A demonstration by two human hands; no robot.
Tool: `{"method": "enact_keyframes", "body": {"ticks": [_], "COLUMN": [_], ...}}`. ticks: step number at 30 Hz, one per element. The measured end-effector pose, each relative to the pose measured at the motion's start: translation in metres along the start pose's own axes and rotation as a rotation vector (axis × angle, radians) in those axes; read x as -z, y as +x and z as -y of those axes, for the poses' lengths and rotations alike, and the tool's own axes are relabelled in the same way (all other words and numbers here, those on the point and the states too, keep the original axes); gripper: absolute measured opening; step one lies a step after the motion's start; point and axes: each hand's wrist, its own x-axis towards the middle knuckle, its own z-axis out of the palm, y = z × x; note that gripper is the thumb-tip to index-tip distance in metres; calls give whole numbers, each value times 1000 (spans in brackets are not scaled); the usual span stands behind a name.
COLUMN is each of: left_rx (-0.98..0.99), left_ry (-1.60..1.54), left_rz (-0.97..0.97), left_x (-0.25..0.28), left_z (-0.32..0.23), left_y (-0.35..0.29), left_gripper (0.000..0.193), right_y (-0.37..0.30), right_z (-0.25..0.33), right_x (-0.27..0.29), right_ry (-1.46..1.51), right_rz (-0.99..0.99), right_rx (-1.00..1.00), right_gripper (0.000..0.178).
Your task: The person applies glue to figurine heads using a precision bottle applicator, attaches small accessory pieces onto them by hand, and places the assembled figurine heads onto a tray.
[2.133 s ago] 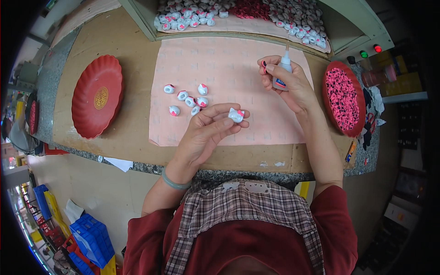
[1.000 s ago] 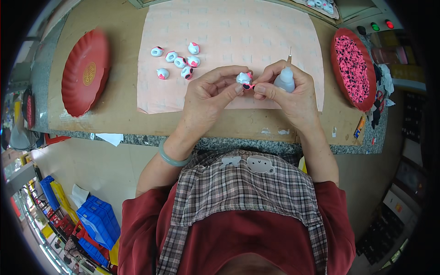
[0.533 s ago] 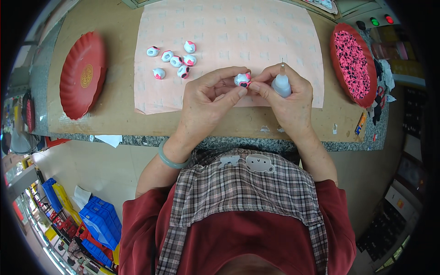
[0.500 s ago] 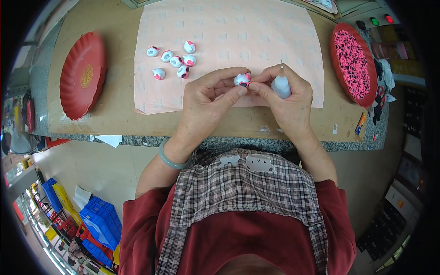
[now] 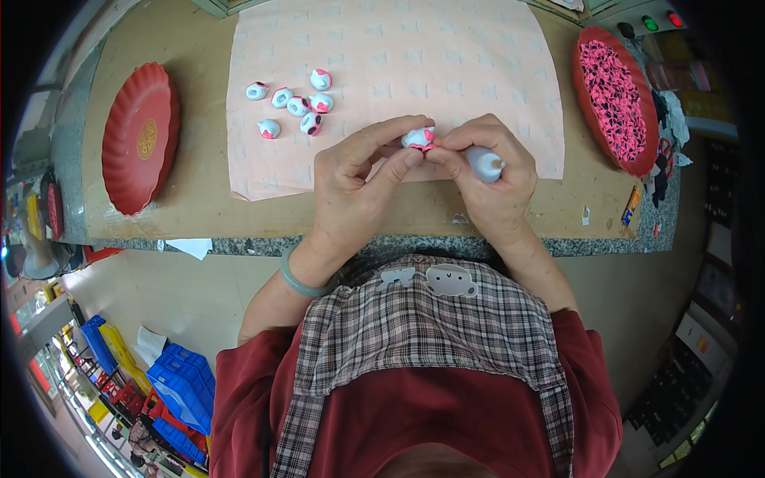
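Observation:
My left hand [image 5: 351, 179] is closed, pinching a small white figurine head [image 5: 416, 139] with pink trim between thumb and fingertips. At its right side, the thumb and forefinger of my right hand [image 5: 506, 187] press against a pink part on it. That same right hand also keeps a translucent squeeze bottle [image 5: 481, 162] in its curled fingers, the nozzle tilted to the right. Farther left on the pale pink sheet [image 5: 382, 60] lie several similar white pieces [image 5: 298, 106] with pink and black parts.
On the right, a red scalloped tray [image 5: 588, 119] is filled with small pink and black pieces [image 5: 613, 99]. Another red tray [image 5: 119, 163] stands at the left. A small orange and blue tube [image 5: 631, 205] lies near the granite table edge [image 5: 598, 245].
The bottle has tipped in my right hand; its thin needle tip, upright before, no longer shows clearly. The figurine head has turned slightly between my fingers. The whole view has shifted a little.

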Motion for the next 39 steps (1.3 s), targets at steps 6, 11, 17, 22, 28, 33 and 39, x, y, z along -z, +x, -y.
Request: {"method": "enact_keyframes", "body": {"ticks": [6, 11, 17, 22, 28, 33, 39], "left_rx": [38, 90, 46, 62, 90, 82, 179], "left_ry": [-158, -198, -177, -78, 3, -96, -279], "left_rz": [89, 64, 13, 47, 33, -16, -84], "left_x": [4, 0, -4, -1, -2, -7, -4], "left_z": [-5, -8, -2, -1, -2, 0, 7], "left_y": [4, 4, 2, 3, 4, 3, 1], "left_gripper": [28, 30, 28, 28, 28, 28, 27], "right_y": [2, 8, 6, 16, 21, 17, 6], "right_z": [-8, -6, -9, -15, -14, -6, -5], "right_x": [8, 13, 13, 24, 25, 15, 4], "right_ry": [259, 230, 76, 114, 50, 248, 313], "right_rz": [119, 190, 176, 364, 416, 310, 251], "right_rx": [-195, -203, 16, -84, -188, -358, -398], "right_gripper": [14, 14, 13, 12, 10, 14, 18]}}
